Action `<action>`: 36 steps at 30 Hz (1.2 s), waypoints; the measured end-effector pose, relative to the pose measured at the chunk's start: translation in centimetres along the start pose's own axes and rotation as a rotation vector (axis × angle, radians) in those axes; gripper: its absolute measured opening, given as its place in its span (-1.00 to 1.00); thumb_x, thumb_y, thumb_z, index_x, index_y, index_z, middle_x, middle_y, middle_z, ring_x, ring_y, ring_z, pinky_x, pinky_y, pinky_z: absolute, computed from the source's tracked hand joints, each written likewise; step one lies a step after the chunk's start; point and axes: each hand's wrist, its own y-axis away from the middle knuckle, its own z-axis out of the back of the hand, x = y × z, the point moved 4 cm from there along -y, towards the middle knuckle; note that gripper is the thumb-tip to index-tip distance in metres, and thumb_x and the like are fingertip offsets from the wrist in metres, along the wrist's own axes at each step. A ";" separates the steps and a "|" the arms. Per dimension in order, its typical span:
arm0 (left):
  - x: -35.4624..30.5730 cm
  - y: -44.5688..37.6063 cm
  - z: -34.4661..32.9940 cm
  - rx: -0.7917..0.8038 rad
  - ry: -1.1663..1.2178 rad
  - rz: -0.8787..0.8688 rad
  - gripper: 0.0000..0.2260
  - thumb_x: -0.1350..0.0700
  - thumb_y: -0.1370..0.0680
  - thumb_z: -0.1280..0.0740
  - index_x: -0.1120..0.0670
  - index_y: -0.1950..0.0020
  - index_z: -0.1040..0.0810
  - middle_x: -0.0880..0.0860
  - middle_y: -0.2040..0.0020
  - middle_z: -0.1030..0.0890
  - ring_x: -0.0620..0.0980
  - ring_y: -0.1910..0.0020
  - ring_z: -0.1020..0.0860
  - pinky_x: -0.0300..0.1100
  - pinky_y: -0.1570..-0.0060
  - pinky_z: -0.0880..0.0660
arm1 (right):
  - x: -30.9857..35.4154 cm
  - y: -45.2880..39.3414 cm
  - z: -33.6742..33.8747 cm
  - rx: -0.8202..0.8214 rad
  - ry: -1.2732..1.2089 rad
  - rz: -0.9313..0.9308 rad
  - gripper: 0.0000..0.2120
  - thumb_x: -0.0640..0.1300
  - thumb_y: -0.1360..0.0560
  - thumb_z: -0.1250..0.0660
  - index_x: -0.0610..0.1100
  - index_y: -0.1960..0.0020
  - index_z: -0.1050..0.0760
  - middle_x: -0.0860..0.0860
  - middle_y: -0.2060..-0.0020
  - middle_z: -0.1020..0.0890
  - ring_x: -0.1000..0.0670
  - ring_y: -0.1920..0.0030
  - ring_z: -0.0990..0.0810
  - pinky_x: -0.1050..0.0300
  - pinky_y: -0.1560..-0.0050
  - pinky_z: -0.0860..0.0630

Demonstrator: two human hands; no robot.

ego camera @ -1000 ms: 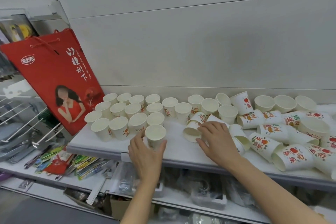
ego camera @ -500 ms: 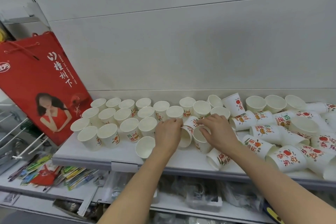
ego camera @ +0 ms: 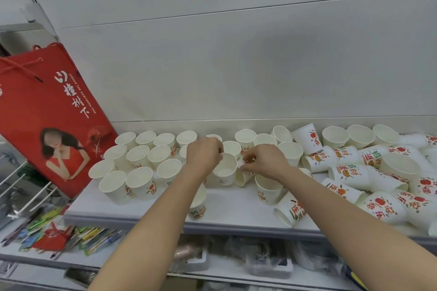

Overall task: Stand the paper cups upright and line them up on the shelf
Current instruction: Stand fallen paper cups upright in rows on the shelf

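White paper cups with red and green print cover the white shelf (ego camera: 146, 210). Several stand upright in rows at the left (ego camera: 139, 156). A heap of tipped cups (ego camera: 383, 203) lies at the right. My left hand (ego camera: 204, 155) grips the rim of an upright cup (ego camera: 225, 170) at the middle. My right hand (ego camera: 264, 160) pinches a tipped cup (ego camera: 243, 176) just right of it. One upright cup (ego camera: 269, 188) stands under my right wrist, and another (ego camera: 198, 205) stands partly hidden by my left forearm.
A red gift bag (ego camera: 52, 111) leans against the shelf's left end. Below are a lower shelf with coloured packets (ego camera: 71, 236) and wrapped goods (ego camera: 267, 260). White wire hooks (ego camera: 26, 186) stick out at the far left. A white wall panel backs the shelf.
My left hand left the front cup and went right and back to the middle cluster, where it took hold of a cup. My right hand stayed among those cups and now pinches a tipped one.
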 end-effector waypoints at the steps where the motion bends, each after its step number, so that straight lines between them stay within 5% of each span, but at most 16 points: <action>1: 0.2 -0.1 0.0 0.004 -0.015 0.001 -0.90 0.07 -0.50 -0.35 -0.06 0.05 -0.65 0.00 0.08 -0.66 0.09 0.06 -0.60 -0.18 0.24 -0.35 | 0.4 -0.1 -0.2 0.014 0.029 0.006 -0.73 0.15 -0.24 -0.42 0.00 0.17 -0.59 0.05 0.29 -0.63 -0.02 0.21 -0.56 0.11 0.27 -0.38; 8: 1.5 0.1 -0.9 -0.004 -0.037 0.049 -0.88 0.10 -0.49 -0.33 -0.06 0.07 -0.65 0.04 0.12 -0.65 0.11 0.05 -0.59 -0.17 0.26 -0.32 | 1.5 -0.8 -2.3 0.148 0.366 0.126 -0.35 0.20 -0.22 -0.46 0.07 -0.27 -0.40 0.02 -0.11 -0.50 -0.09 -0.10 -0.41 0.08 0.03 -0.30; 12: 1.4 0.6 -0.6 0.034 -0.015 0.046 -0.86 0.08 -0.51 -0.33 -0.06 -0.01 -0.64 0.03 0.04 -0.64 0.09 -0.01 -0.59 -0.17 0.22 -0.34 | 1.8 -1.4 -2.1 0.121 0.446 0.157 -0.48 0.06 -0.30 -0.43 -0.02 -0.20 -0.36 -0.01 -0.12 -0.49 -0.11 -0.12 -0.39 0.05 -0.05 -0.29; 16: 1.8 3.6 0.8 -0.111 0.155 0.060 -0.71 -0.07 -0.53 -0.34 -0.09 -0.23 -0.58 -0.05 -0.16 -0.59 0.02 -0.17 -0.51 -0.10 -0.03 -0.45 | 2.0 -1.8 -3.1 0.148 0.455 0.160 -0.44 0.13 -0.28 -0.43 -0.04 -0.17 -0.30 -0.01 -0.10 -0.51 -0.11 -0.15 -0.38 0.02 -0.07 -0.27; 20: 2.2 8.9 -0.2 -0.132 0.198 -0.075 -0.46 -0.30 -0.47 -0.31 -0.16 -0.42 -0.40 -0.13 -0.43 -0.39 -0.06 -0.42 -0.29 -0.13 -0.33 -0.20 | 1.7 -1.4 -3.9 0.199 0.417 0.179 -0.25 0.18 -0.27 -0.44 0.10 -0.38 -0.24 -0.01 -0.21 -0.43 -0.10 -0.25 -0.33 0.00 -0.17 -0.27; 25: 4.0 11.4 -2.7 0.000 -0.030 -0.114 -0.28 -0.37 -0.47 -0.23 -0.21 -0.56 -0.08 -0.10 -0.59 -0.08 -0.01 -0.57 0.01 -0.07 -0.49 0.01 | 1.1 -1.0 -1.5 0.079 0.186 0.077 -0.39 -0.02 -0.31 -0.42 -0.05 -0.30 -0.29 -0.04 -0.12 -0.43 -0.12 -0.14 -0.47 0.05 -0.02 -0.42; 29: 4.7 11.7 -3.2 0.016 -0.047 -0.085 -0.32 -0.25 -0.50 -0.29 -0.18 -0.55 -0.12 -0.06 -0.59 -0.10 0.01 -0.57 -0.02 -0.09 -0.48 0.03 | 1.5 0.5 0.9 -0.101 -0.202 0.007 -0.42 -0.13 -0.26 -0.44 -0.07 -0.23 -0.31 0.00 -0.12 -0.47 -0.07 -0.11 -0.47 -0.03 0.03 -0.48; 33: 5.0 11.7 -3.2 0.019 -0.084 -0.096 -0.34 -0.19 -0.52 -0.30 -0.17 -0.56 -0.11 -0.06 -0.59 -0.08 0.01 -0.57 -0.01 -0.09 -0.47 0.02 | 4.7 4.0 2.9 -0.313 -0.487 0.021 -0.35 -0.12 -0.27 -0.53 -0.03 -0.25 -0.29 0.12 -0.05 -0.48 0.08 -0.02 -0.45 0.18 0.07 -0.35; 36: 5.2 11.6 -3.1 0.030 -0.105 -0.098 -0.33 -0.19 -0.52 -0.31 -0.17 -0.56 -0.10 -0.06 -0.60 -0.07 0.01 -0.57 -0.01 -0.08 -0.46 0.02 | 6.5 7.2 0.5 -0.315 -0.548 0.048 -0.27 -0.10 -0.26 -0.56 -0.04 -0.32 -0.28 0.12 -0.15 -0.45 0.14 -0.10 -0.42 0.29 -0.03 -0.32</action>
